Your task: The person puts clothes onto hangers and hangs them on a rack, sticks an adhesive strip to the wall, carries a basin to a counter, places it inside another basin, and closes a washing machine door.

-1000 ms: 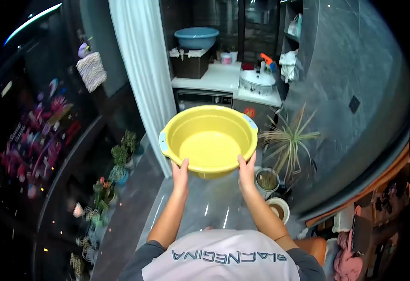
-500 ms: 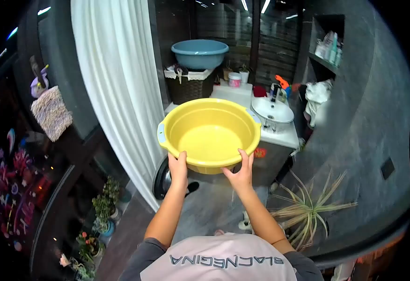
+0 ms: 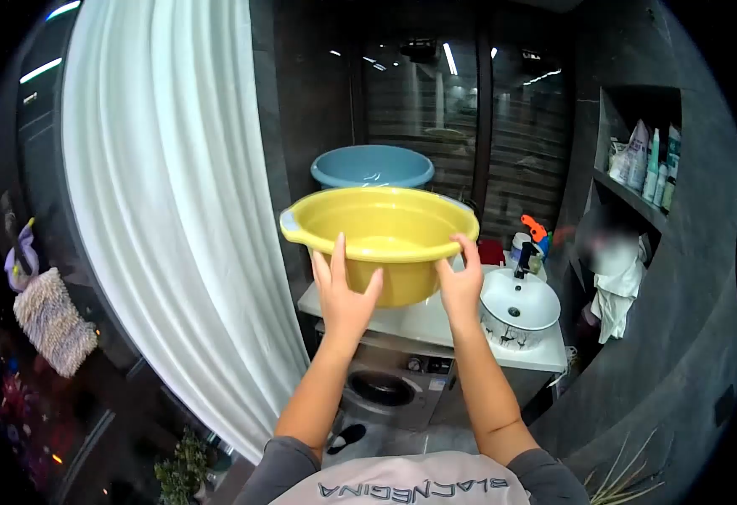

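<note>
A yellow plastic basin (image 3: 402, 282) is held up in front of me, above the white countertop (image 3: 419, 324). My left hand (image 3: 347, 299) grips its near wall and rim from the left, fingers up along the outside and thumb spread against the wall. At the near right, my right hand (image 3: 463, 282) has its fingers curled over the rim and its thumb on the side. Just behind the yellow basin stands a blue basin (image 3: 373, 164), its lower part hidden.
A white washbasin (image 3: 516, 303) with a black tap (image 3: 523, 261) sits on the counter at right. Below the counter is a washing machine (image 3: 381, 389). A white curtain (image 3: 167, 194) hangs at left. Bottles (image 3: 638, 160) fill a wall niche, with white cloth (image 3: 617, 290) below.
Both hands have lifted the yellow basin and brought it forward, closer to the blue basin. The view has moved nearer the counter, and the washing machine now shows.
</note>
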`<state>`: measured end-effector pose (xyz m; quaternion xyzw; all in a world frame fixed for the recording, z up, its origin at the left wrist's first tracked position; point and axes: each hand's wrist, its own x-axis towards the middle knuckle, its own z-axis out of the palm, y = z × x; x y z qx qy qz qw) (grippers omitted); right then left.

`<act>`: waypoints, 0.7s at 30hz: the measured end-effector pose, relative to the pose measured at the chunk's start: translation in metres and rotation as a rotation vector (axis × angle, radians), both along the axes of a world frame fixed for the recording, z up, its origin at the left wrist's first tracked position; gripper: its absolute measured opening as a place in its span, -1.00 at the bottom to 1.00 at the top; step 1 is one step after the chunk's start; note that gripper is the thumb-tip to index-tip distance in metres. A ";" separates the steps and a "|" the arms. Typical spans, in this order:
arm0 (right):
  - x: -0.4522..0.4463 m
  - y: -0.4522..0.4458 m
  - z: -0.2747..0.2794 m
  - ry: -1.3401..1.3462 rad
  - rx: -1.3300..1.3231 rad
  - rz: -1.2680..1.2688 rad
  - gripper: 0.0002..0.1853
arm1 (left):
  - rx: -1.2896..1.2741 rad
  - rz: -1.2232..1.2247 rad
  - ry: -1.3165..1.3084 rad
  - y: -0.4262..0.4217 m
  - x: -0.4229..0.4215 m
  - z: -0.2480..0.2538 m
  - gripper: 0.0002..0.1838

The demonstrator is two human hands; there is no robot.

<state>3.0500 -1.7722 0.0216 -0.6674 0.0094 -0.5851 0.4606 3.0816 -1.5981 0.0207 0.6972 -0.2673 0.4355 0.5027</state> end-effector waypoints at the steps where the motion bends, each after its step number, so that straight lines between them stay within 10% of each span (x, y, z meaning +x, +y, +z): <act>1: 0.019 -0.008 0.013 -0.048 0.008 0.041 -0.61 | -0.005 -0.021 -0.028 -0.003 0.018 0.017 -0.22; 9: 0.138 -0.032 0.154 0.032 -0.069 -0.081 -0.55 | 0.051 -0.049 -0.111 -0.020 0.162 0.141 -0.25; 21: 0.331 -0.059 0.138 0.068 -0.020 -0.134 -0.56 | 0.133 -0.058 -0.086 -0.047 0.352 0.147 -0.17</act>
